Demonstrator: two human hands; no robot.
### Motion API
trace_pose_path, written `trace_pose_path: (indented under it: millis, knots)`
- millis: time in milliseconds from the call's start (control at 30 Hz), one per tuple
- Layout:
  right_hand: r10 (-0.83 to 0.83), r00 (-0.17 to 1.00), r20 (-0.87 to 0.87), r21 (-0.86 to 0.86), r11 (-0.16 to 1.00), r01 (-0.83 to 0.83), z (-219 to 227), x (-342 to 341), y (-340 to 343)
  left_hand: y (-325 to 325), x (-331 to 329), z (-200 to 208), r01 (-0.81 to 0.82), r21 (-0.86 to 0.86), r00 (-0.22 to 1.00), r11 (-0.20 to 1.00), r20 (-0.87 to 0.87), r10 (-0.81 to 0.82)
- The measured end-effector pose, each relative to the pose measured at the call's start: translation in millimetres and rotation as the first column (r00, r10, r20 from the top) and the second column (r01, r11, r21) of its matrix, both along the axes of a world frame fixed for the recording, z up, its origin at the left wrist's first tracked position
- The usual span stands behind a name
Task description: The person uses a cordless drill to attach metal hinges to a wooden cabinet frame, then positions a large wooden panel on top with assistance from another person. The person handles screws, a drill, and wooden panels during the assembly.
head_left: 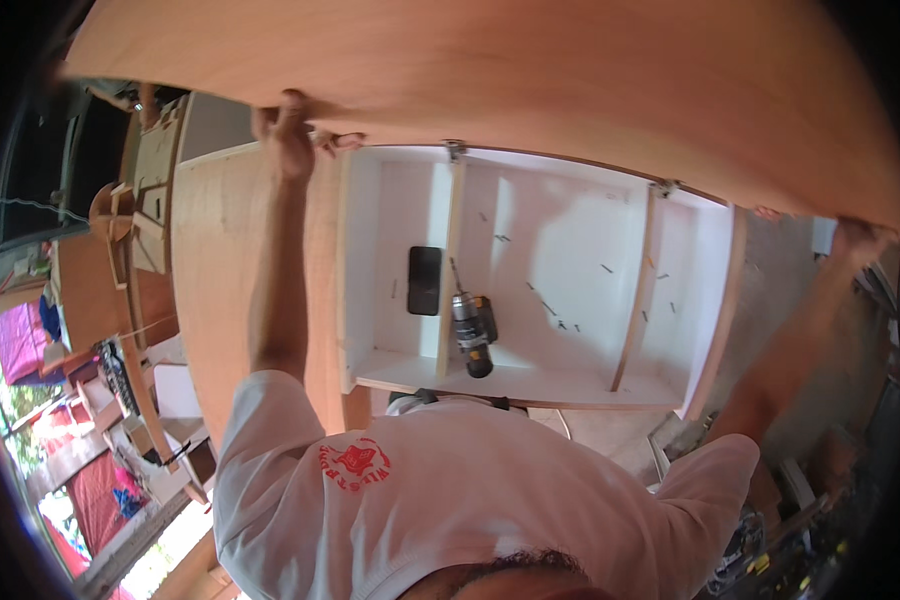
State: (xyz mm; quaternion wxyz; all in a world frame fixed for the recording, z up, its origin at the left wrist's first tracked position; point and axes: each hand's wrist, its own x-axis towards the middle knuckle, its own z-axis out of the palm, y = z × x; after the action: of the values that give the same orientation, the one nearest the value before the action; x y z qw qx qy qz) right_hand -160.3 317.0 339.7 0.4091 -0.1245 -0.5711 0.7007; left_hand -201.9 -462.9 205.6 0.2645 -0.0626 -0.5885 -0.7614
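A large reddish-brown wooden panel point(490, 80) spans the top of the view, tilted over a cabinet. My left hand point(288, 140) is closed on its near edge, left of the cabinet. At the far right, my right hand point(855, 243) grips the panel's other end, fingers partly hidden. Beneath lies the wooden cabinet frame point(708, 345), white inside, with two dividers. A hinge point(454, 150) sits at the left divider's top, another hinge point(664, 187) at the right one's. Fingertips point(342, 142) of what seems another person's hand show under the panel edge.
A cordless drill point(473, 330) rests by the left divider, beside a black phone point(425, 280). Several screws point(548, 308) lie scattered inside the cabinet. A wooden board point(240, 290) stretches along the left. Wood pieces point(135, 235) are stacked farther left; tools point(770, 560) lie at lower right.
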Motion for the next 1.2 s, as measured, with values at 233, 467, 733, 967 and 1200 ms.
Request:
trace_pose_path:
  millis: [233, 467, 733, 967, 1200]
  knots:
    - [-0.003, 0.998, -0.070, -0.104, 0.995, -0.004, -24, -7, 16, -23, -4, -2, -0.019, -0.045, 0.987, 0.999, 0.158, 0.026]
    - [0.465, 0.701, -0.540, -0.200, 0.738, -0.644, -47, -8, 35, -27, -4, 3, 0.068, -0.097, 0.996, 0.993, 0.061, -0.062]
    - [0.564, 0.535, -0.629, -0.109, 0.617, -0.779, -33, 0, 3, -35, -7, 1, 0.108, -0.134, 0.992, 0.985, 0.081, -0.098]
    - [0.173, 0.936, -0.306, 0.072, 0.985, -0.158, -21, 8, -19, -15, -3, 12, 0.080, -0.161, 0.996, 0.984, 0.053, -0.072]
    - [0.078, 0.976, -0.202, -0.002, 0.997, -0.080, -18, 5, -22, -12, -6, 17, 0.064, -0.167, 0.996, 0.984, 0.069, -0.053]
